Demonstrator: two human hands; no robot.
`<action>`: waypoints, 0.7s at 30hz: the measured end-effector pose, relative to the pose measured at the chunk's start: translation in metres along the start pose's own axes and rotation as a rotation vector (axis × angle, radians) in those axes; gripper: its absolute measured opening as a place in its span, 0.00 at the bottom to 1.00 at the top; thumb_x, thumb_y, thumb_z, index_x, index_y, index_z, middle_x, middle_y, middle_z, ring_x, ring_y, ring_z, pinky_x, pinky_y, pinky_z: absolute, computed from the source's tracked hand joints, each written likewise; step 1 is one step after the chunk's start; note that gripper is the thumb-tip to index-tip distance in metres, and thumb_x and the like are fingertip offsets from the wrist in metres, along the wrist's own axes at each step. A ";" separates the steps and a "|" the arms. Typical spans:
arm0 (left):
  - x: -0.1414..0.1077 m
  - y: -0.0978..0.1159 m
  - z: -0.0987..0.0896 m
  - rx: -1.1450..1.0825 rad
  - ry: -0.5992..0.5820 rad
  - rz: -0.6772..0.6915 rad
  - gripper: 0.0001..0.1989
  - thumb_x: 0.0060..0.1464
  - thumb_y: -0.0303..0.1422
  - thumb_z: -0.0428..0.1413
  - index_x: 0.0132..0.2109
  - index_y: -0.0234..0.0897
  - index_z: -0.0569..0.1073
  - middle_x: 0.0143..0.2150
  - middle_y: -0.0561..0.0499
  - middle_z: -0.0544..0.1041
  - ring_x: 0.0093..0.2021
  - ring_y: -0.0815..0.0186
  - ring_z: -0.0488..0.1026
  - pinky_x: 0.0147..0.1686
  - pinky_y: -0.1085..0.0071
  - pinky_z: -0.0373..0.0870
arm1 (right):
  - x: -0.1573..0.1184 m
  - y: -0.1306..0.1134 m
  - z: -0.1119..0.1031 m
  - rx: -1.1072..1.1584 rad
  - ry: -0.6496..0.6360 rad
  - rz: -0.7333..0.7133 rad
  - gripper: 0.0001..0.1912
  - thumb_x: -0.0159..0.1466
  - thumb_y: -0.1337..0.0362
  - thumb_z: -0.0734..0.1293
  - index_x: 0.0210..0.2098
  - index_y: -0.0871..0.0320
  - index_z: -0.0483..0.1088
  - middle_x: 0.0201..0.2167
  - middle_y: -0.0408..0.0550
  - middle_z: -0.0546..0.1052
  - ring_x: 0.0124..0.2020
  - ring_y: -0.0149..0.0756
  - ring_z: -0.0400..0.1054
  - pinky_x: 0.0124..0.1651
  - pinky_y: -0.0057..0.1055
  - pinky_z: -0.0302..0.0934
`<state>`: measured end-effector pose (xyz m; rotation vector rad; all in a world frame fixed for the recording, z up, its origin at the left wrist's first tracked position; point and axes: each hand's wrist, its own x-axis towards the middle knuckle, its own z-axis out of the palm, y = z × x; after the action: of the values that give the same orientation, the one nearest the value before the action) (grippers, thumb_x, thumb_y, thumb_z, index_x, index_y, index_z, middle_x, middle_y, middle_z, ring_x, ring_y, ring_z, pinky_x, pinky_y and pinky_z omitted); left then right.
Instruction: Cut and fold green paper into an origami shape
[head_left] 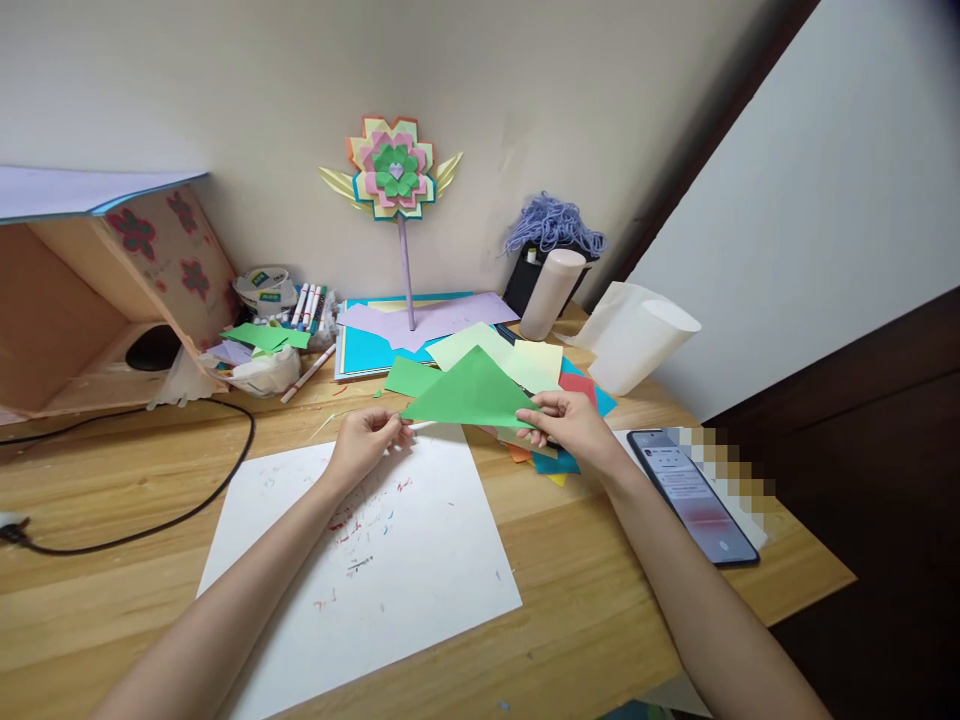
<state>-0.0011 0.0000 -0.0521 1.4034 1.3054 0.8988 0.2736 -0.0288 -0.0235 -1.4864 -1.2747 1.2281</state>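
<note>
While both hands hold one piece between them, the left hand (366, 440) pinches the left corner of a green paper (474, 395) and the right hand (564, 420) pinches its right corner, fingers closed and the two hands well apart. The paper, a triangle with its point away from the person, is held up over the far edge of a white sheet (427, 590). Pulling unevenly on those corners could skew or crease it; whether its layers line up cannot be told from here. Red and dark marks on the white sheet might rub onto the green if it were pressed there. Just beyond, loose paper scraps (538, 366) lie close enough to be dragged along by the right hand's fingers. A phone (694, 500) sits near the right forearm, where a wide elbow might nudge it along the desk (570, 580). Farther off, a loose marker (307, 374) could roll if knocked, and a bumped desk might topple the tall paper flower (394, 170).
</note>
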 end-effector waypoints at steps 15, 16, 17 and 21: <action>-0.036 0.022 0.045 0.092 -0.320 -0.041 0.14 0.49 0.42 0.55 0.34 0.35 0.69 0.25 0.50 0.77 0.23 0.65 0.72 0.23 0.72 0.63 | -0.063 0.007 -0.011 -0.245 0.253 -0.273 0.11 0.63 0.59 0.59 0.41 0.56 0.68 0.38 0.49 0.76 0.41 0.36 0.71 0.42 0.32 0.65; -0.039 0.023 0.049 0.116 -0.345 -0.037 0.14 0.51 0.42 0.53 0.34 0.35 0.69 0.23 0.51 0.76 0.22 0.65 0.72 0.23 0.72 0.63 | -0.078 0.014 -0.018 -0.288 0.383 -0.336 0.11 0.64 0.61 0.58 0.43 0.55 0.68 0.39 0.49 0.76 0.43 0.36 0.70 0.45 0.34 0.64; -0.041 0.023 0.051 0.145 -0.364 -0.025 0.14 0.52 0.43 0.52 0.33 0.35 0.69 0.21 0.52 0.75 0.22 0.65 0.71 0.23 0.71 0.62 | -0.092 0.023 -0.026 -0.351 0.536 -0.398 0.11 0.65 0.63 0.57 0.42 0.56 0.68 0.40 0.49 0.75 0.44 0.36 0.69 0.48 0.35 0.62; -0.048 0.022 0.057 0.240 -0.403 0.048 0.16 0.55 0.45 0.48 0.31 0.37 0.68 0.21 0.54 0.74 0.24 0.65 0.72 0.31 0.69 0.64 | -0.143 0.075 -0.061 -0.626 1.056 -0.500 0.14 0.65 0.67 0.54 0.39 0.58 0.70 0.39 0.52 0.74 0.45 0.41 0.66 0.51 0.42 0.58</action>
<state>0.0521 -0.0553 -0.0403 1.7049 1.0969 0.4636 0.3455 -0.1814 -0.0596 -1.6935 -1.1528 -0.3507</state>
